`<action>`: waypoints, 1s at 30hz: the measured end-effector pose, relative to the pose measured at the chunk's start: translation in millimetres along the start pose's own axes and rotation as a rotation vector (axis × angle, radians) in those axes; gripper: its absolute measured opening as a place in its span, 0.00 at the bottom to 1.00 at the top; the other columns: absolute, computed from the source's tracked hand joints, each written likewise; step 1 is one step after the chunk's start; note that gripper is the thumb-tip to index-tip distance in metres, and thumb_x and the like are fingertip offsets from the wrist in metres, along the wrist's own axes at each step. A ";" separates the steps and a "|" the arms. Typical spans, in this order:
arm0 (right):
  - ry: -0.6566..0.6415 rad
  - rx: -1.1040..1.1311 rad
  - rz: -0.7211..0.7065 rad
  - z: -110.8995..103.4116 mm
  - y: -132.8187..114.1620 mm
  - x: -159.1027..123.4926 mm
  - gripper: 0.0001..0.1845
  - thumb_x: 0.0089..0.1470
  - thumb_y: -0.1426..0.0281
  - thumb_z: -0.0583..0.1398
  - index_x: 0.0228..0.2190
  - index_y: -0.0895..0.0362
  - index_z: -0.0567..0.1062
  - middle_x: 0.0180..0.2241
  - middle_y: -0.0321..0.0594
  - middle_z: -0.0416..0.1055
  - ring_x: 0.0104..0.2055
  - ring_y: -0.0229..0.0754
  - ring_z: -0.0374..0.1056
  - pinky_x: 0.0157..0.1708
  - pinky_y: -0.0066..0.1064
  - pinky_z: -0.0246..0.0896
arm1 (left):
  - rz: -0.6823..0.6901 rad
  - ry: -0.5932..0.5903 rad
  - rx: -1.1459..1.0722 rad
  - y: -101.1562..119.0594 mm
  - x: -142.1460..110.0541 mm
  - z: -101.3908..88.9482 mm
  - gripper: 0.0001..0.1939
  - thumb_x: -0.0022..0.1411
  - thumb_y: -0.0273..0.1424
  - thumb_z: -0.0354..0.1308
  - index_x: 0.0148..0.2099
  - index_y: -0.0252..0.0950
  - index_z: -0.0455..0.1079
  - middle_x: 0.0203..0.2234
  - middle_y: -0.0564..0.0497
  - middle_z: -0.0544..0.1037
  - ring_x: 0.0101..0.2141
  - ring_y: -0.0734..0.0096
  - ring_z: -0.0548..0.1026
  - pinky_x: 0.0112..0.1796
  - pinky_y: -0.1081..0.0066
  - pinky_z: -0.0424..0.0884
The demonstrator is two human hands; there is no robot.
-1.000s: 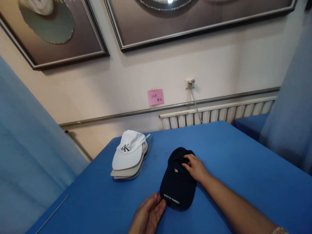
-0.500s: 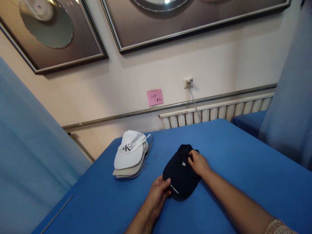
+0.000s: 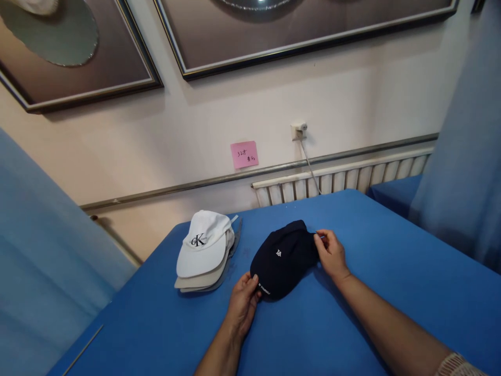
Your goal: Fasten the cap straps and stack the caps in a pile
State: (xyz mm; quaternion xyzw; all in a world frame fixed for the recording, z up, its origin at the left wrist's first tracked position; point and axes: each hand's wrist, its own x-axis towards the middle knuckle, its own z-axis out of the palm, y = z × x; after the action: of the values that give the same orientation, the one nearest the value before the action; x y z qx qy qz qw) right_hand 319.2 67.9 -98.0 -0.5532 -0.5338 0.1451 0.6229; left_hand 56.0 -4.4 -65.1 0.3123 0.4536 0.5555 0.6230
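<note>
A dark navy cap (image 3: 284, 258) with small white lettering lies on the blue table (image 3: 352, 313), brim toward me. My left hand (image 3: 242, 303) pinches the near left edge of its brim, fingers closed. Fingers of my right hand (image 3: 332, 253) are closed on the back right edge of the cap's crown. To the left sits a stack of caps (image 3: 205, 250), a white one with black letters on top of beige and grey ones.
The table's far edge meets a wall with a white radiator (image 3: 340, 180), a pink sticky note (image 3: 244, 154) and a socket with a cable (image 3: 299, 130). Blue curtains (image 3: 462, 130) hang at both sides. Framed pictures (image 3: 274, 36) hang above.
Both hands took hold of the navy cap and shifted it left, toward the stack. My right hand moved from the crown's top to its back edge; my left closed on the brim.
</note>
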 end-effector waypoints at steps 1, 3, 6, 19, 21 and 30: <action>-0.053 -0.028 -0.002 2.3 2.0 -1.0 0.19 0.56 0.55 0.55 0.40 0.57 0.72 0.36 0.44 0.73 0.33 0.43 0.69 0.36 0.36 0.66 | 0.009 0.016 -0.007 -0.1 0.5 -1.5 0.17 0.47 0.32 0.71 0.39 0.32 0.73 0.29 0.53 0.75 0.25 0.80 0.71 0.24 0.80 0.65; -0.164 -0.101 -0.026 6.8 5.8 -3.1 0.20 0.54 0.54 0.57 0.39 0.57 0.73 0.38 0.45 0.72 0.35 0.44 0.70 0.37 0.37 0.66 | 0.022 0.049 -0.018 -0.4 2.0 -3.4 0.18 0.47 0.32 0.71 0.39 0.32 0.72 0.29 0.53 0.75 0.25 0.79 0.71 0.25 0.80 0.65; -0.280 -0.238 -0.020 13.1 12.1 -7.3 0.17 0.53 0.56 0.59 0.38 0.56 0.75 0.38 0.44 0.72 0.35 0.45 0.70 0.37 0.38 0.65 | 0.022 0.080 -0.015 -0.1 3.4 -3.0 0.17 0.47 0.32 0.71 0.38 0.33 0.72 0.28 0.53 0.76 0.25 0.78 0.72 0.24 0.79 0.66; -0.157 -0.192 -0.058 13.1 9.0 -3.9 0.09 0.56 0.63 0.55 0.28 0.53 0.71 0.26 0.36 0.68 0.27 0.40 0.65 0.30 0.32 0.60 | -0.008 0.076 0.028 0.6 -1.5 1.5 0.14 0.48 0.34 0.71 0.33 0.33 0.71 0.25 0.56 0.73 0.25 0.79 0.71 0.25 0.79 0.66; -0.021 -0.092 -0.110 9.0 1.0 -1.9 0.09 0.56 0.62 0.54 0.30 0.54 0.70 0.28 0.37 0.67 0.30 0.40 0.65 0.33 0.33 0.62 | -0.020 0.064 0.050 -0.2 -1.0 2.3 0.15 0.48 0.35 0.71 0.33 0.33 0.71 0.24 0.56 0.73 0.24 0.80 0.70 0.24 0.80 0.66; 0.106 0.081 -0.121 6.2 1.1 -0.3 0.12 0.59 0.62 0.53 0.34 0.55 0.71 0.37 0.44 0.69 0.41 0.44 0.66 0.41 0.37 0.64 | -0.043 0.113 -0.020 1.3 -1.4 0.1 0.14 0.47 0.31 0.72 0.33 0.32 0.71 0.25 0.55 0.73 0.24 0.81 0.71 0.25 0.81 0.69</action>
State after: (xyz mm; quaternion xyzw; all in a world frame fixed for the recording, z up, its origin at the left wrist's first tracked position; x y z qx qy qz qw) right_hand 314.4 71.3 -100.3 -0.5014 -0.5262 0.0993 0.6796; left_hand 55.6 -5.4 -63.6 0.2643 0.4889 0.5632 0.6115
